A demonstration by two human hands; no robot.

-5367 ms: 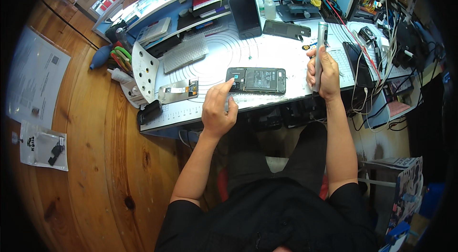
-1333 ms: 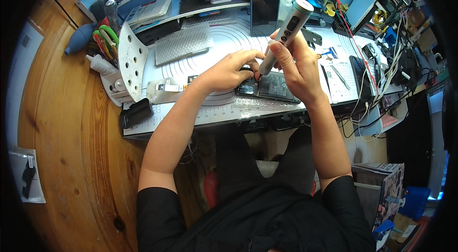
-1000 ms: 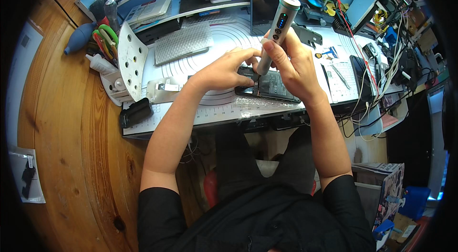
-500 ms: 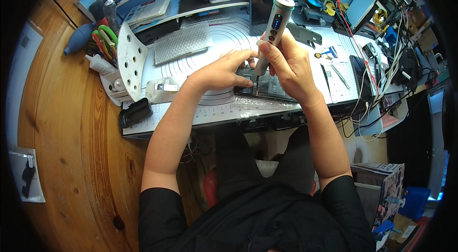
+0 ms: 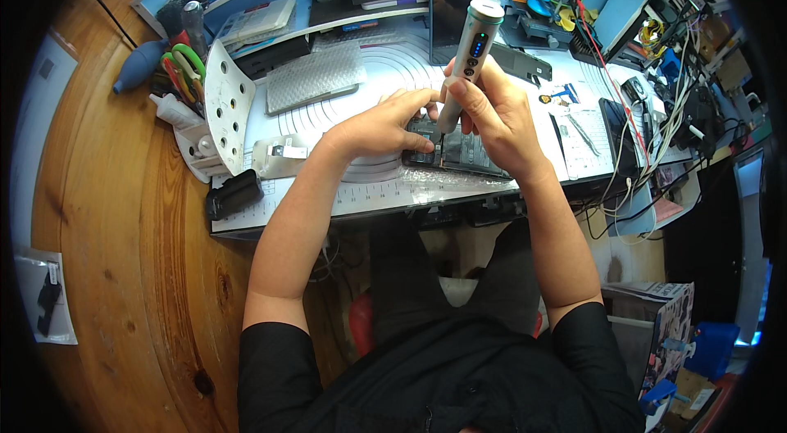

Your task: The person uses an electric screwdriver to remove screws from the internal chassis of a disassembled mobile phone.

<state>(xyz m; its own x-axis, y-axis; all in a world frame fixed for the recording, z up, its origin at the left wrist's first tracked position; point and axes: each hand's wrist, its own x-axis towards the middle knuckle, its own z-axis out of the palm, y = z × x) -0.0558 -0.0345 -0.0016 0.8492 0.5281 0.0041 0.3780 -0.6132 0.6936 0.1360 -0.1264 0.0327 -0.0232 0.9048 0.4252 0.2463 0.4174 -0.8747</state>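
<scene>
Silver-grey in finish, the screwdriver (image 5: 467,64) stood over the phone (image 5: 473,157), its thin bit pointing down at the phone's left part; contact was too small to confirm. Your right hand (image 5: 506,117) was closed round the barrel. Your left hand (image 5: 379,128) was half curled, thumb laid on the phone's left end; whether the partly hidden fingertips pinched anything could not be told. The phone lay opened on the white mat (image 5: 297,194), clear wrap (image 5: 430,179) showing along its near edge. In my judgement, the step called for a bit square to the phone, light pressure and a firm thumb, since the wrap could have let the phone slide.
</scene>
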